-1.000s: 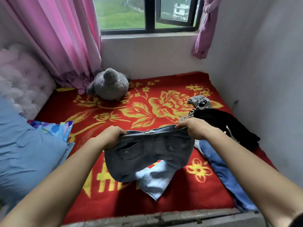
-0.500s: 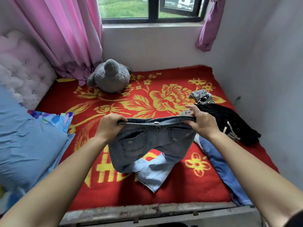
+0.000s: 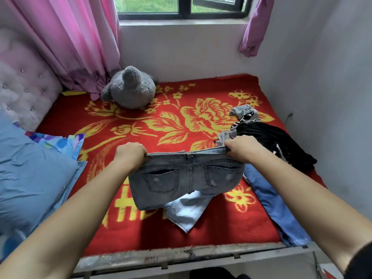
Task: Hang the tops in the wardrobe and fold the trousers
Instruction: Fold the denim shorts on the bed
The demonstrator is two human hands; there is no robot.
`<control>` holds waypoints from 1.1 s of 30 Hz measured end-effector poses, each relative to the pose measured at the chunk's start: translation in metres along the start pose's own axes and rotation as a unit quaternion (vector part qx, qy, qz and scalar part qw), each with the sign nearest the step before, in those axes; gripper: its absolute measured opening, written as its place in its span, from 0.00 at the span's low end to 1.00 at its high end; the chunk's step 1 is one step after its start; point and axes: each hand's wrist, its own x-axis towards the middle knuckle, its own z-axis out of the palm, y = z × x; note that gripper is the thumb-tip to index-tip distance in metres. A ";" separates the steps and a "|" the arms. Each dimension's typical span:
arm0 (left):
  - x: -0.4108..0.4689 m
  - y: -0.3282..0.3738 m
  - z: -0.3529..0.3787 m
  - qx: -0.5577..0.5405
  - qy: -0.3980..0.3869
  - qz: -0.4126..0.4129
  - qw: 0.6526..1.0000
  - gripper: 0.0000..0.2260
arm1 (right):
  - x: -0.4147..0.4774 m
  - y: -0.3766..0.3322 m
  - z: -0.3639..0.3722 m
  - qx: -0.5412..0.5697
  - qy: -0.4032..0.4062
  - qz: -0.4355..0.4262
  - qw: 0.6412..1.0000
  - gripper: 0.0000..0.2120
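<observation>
Grey jeans — soft, limp denim — are gripped at the waistband corners by left hand and right hand, near the bed's front edge.

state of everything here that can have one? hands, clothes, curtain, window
jeans, held up unfolded, legs crumpled on the blanket
left hand, grips the left end of the waistband
right hand, grips the waistband's right end
blue trousers, lying unfolded on the blanket
black garment, crumpled heap, not hung
pink curtain, drawn aside
window, right pane looks ajar
</observation>
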 end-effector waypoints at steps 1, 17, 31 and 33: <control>0.007 0.001 0.000 -0.022 -0.029 -0.016 0.999 0.08 | 0.004 0.001 -0.002 -0.005 -0.017 0.002 1.000 0.10; 0.188 -0.022 -0.151 -0.290 0.156 -0.095 0.939 0.10 | 0.177 0.099 -0.146 0.340 0.156 0.079 0.924 0.14; 0.161 -0.043 -0.396 -0.258 0.543 0.052 0.797 0.17 | 0.106 0.157 -0.355 0.351 0.587 0.060 0.727 0.15; 0.152 -0.042 -0.372 -0.256 0.522 0.058 0.812 0.15 | 0.098 0.148 -0.333 0.349 0.566 0.057 0.745 0.15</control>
